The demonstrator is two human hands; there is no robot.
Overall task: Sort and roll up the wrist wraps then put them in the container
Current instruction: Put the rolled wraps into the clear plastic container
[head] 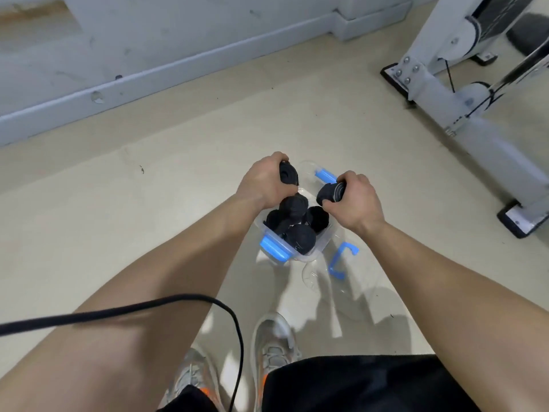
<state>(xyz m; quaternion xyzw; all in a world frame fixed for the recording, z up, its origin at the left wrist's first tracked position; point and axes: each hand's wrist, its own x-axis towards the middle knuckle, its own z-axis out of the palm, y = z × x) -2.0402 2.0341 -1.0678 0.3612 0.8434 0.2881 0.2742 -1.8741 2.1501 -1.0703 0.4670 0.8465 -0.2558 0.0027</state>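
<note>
Above the clear container (pixel 325 233), already heaped with black rolls (pixel 297 224), the left hand (pixel 264 181) and right hand (pixel 355 200) each clasp one rolled wrist wrap; dropped carelessly, either could bounce off the heap and unroll

Even, fairly bright indoor light. Soft shadows fall on floor (pixel 118 233) near shoes (pixel 273 340). Wide-angle bending at edges; baseboard (pixel 178 63) curves. Overall soft focus, slight motion blur. Glare on clear lid (pixel 341 281).
</note>
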